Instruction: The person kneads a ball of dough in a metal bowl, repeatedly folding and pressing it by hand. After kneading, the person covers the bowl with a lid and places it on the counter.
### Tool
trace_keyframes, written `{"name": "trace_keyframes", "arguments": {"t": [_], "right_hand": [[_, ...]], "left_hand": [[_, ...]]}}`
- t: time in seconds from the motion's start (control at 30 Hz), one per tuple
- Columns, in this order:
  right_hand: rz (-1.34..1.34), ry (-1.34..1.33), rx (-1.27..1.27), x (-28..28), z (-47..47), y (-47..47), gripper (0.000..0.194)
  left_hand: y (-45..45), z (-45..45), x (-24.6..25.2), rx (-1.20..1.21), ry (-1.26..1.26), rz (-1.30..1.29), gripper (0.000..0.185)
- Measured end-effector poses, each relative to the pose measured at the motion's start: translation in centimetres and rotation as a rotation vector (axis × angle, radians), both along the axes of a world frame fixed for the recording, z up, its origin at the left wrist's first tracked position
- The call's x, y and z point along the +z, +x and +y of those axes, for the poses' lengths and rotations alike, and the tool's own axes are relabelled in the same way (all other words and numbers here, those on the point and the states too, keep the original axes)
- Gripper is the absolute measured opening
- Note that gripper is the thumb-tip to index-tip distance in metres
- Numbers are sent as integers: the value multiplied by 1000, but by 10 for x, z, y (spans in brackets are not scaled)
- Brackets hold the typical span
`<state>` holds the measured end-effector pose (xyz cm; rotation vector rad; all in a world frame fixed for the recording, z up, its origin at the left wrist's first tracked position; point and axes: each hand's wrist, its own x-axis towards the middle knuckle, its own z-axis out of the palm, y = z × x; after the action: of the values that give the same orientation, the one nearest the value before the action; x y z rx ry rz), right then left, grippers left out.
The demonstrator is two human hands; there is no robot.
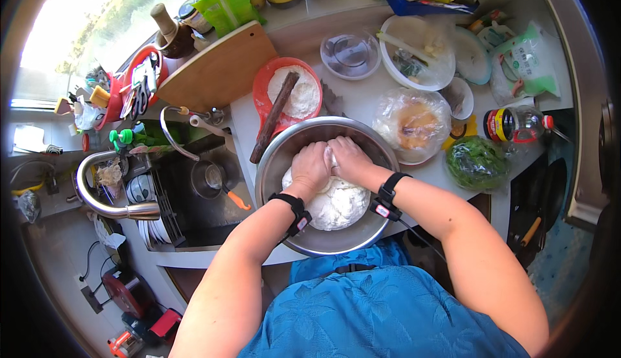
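Note:
A large lump of white dough (339,205) lies in a stainless steel bowl (327,244) at the counter's front edge. My left hand (311,164) and my right hand (350,159) meet over the far side of the dough, fingers curled and gripping its upper part; my fingertips are hidden. Both wrists carry a black strap with a small device. Just behind the bowl stands a red plastic scoop or basin (259,86) holding white flour (305,93), with a dark wooden rolling stick (276,115) laid across its rim.
To the left is a sink (194,227) with a curved faucet (89,183) and a strainer (206,179). A wooden cutting board (218,66) leans behind. At right are a plastic-wrapped plate (412,125), bagged greens (478,163), a sauce bottle (516,125) and a white bowl (417,85).

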<state>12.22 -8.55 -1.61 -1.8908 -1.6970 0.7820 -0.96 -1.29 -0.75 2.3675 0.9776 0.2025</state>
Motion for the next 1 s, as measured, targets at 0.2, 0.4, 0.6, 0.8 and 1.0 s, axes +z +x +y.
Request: {"name": "trace_keyframes", "arguments": {"t": [0.2,0.4,0.6,0.8,1.0], "right_hand": [[50,-108,44,-32,8,5,52],[399,-1,316,82,-93,-10,83],[-104,123,287,33,-106,-27,99],[-49,129,297,-10,-35,-5,100],[130,-35,293,-10,-1,10,86]], "left_hand": [[0,1,16,78,-134,-156,29],[-66,-65,82,-143,27,-181,32],[-63,-84,34,-307,224,-87,69],[-28,-42,19,-88,-45,18,57],[-11,-13,5,24,-113,35,44]]}}
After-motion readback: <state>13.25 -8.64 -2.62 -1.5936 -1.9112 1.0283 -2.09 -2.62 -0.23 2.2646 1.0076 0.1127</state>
